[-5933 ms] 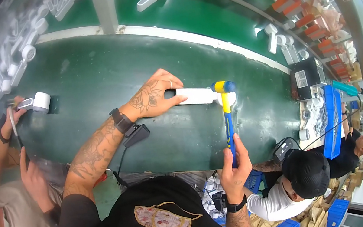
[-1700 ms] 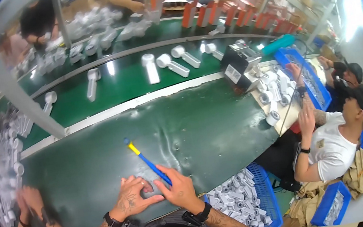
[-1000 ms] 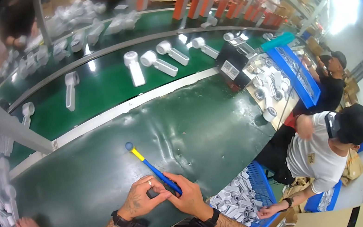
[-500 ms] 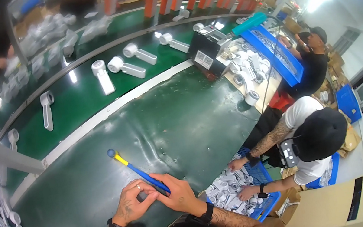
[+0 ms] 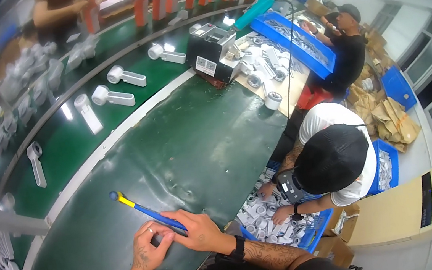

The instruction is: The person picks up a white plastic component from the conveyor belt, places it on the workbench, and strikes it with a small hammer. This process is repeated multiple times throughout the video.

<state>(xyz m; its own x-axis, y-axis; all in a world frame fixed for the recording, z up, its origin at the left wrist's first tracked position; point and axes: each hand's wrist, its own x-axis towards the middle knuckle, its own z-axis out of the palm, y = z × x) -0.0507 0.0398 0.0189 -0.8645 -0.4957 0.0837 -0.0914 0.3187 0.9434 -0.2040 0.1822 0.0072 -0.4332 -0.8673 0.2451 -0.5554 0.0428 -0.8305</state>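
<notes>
My left hand (image 5: 151, 249) and my right hand (image 5: 201, 233) meet over the near part of the green tabletop (image 5: 193, 130). Fingers on both are curled, thumbs pressed together at the tips. A small greyish bit shows between the left fingers, too covered to name. A thin blue stick-like tool (image 5: 152, 215) with a yellow band and a round blue end lies slanted on the tabletop. Its round end points away to the left, and its near end runs up to my right fingers, which partly hide it. Whether they touch it I cannot tell.
Behind a white rail, a green conveyor (image 5: 66, 157) carries white handheld fans (image 5: 88, 114). A black box-shaped device (image 5: 212, 52) stands at the far edge beside piled white parts (image 5: 267, 63). At right, a co-worker in a cap (image 5: 336, 153) reaches into a blue crate (image 5: 320, 234) of white parts.
The whole view has shifted, so table and conveyor sit farther left. The co-worker at right has leaned farther over the crate. My hands stay together, and the tool keeps its place on the table.
</notes>
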